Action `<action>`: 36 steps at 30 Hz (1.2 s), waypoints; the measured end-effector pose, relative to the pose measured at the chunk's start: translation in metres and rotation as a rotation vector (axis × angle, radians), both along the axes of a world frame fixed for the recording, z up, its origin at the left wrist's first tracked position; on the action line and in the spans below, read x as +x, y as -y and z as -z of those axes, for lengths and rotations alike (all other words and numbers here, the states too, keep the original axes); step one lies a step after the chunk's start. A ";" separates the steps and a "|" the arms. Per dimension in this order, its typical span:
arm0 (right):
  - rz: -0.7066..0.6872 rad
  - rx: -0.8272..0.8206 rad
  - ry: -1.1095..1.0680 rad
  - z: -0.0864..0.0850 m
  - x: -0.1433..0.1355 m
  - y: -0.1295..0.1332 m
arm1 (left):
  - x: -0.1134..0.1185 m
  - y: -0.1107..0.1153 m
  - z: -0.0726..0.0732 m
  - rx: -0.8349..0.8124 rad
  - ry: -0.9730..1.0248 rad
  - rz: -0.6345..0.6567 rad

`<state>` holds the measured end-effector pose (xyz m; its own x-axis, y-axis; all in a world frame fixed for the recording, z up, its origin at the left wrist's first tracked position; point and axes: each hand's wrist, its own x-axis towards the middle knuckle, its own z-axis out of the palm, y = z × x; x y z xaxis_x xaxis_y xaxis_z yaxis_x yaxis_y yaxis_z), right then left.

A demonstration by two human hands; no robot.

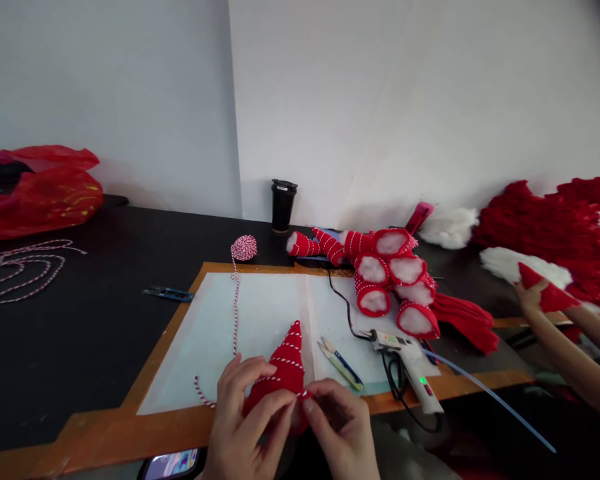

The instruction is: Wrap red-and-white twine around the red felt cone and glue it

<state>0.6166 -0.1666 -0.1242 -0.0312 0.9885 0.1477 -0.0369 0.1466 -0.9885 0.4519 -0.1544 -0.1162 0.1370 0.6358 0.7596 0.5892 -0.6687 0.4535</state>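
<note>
A red fabric cone (288, 358) points away from me over the white sheet, with red-and-white twine (279, 379) spiralling around it. Wrapped about the cone's left side is my left hand (253, 417), its thumb and forefinger at the lower edge. My right hand (337, 423) is closed in a pinch on the twine at the lower right of the cone. From a ball of the same twine (244, 248), a strand (237, 313) runs down toward my left hand. A loose twine end (203, 393) lies left of that hand. The cone's base is mostly hidden by my fingers.
Green-handled thread snips (341, 363) and a white glue gun (405, 363) lie to the right. Several stuffed red cones (373, 270) are piled behind. Blue snips (167, 293), a black tumbler (283, 205) and a phone (173, 465) are around. At right, another person's hands (530, 297) hold red fabric.
</note>
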 end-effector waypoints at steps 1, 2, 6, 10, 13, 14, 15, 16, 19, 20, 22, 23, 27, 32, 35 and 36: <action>-0.003 -0.011 -0.038 -0.001 0.000 0.000 | -0.001 0.000 0.001 0.008 -0.004 0.007; -0.007 -0.021 -0.073 -0.002 -0.001 0.000 | -0.003 -0.001 0.002 0.023 -0.011 0.015; -0.045 -0.066 -0.160 -0.006 -0.002 -0.003 | -0.006 -0.002 0.001 0.091 -0.050 0.037; -0.055 -0.087 -0.234 -0.005 -0.002 -0.004 | -0.005 -0.001 0.000 0.055 -0.062 0.059; -0.090 -0.089 -0.266 -0.002 -0.002 -0.003 | -0.002 0.001 0.001 0.003 -0.019 0.057; -0.077 -0.077 -0.263 -0.001 -0.003 -0.002 | -0.001 0.001 0.002 -0.006 -0.013 0.055; -0.055 -0.060 -0.253 0.001 -0.003 -0.001 | 0.000 0.001 0.003 -0.014 -0.012 0.056; -0.035 -0.043 -0.240 0.002 -0.003 -0.001 | 0.001 0.001 0.004 -0.019 -0.011 0.056; -0.050 0.006 -0.164 0.004 -0.002 0.000 | 0.002 0.001 0.005 -0.030 -0.010 0.062; -0.065 0.026 -0.130 0.005 -0.001 0.000 | 0.002 0.001 0.005 -0.033 -0.008 0.063; -0.064 0.077 -0.055 0.005 0.001 -0.001 | 0.002 0.002 0.004 -0.047 -0.003 0.063; -0.050 0.105 -0.017 0.006 0.003 -0.002 | 0.003 0.002 0.004 -0.054 0.000 0.064; -0.036 0.151 0.094 0.006 0.006 -0.004 | 0.004 0.002 0.004 -0.067 0.010 0.063; 0.014 0.126 0.105 0.004 0.004 -0.004 | 0.002 0.000 0.006 -0.028 0.022 0.010; 0.038 0.102 0.095 0.004 0.003 -0.002 | 0.000 -0.001 0.005 0.166 0.012 -0.039; 0.033 0.096 0.101 0.004 0.002 -0.001 | -0.001 -0.001 0.005 0.225 -0.008 -0.042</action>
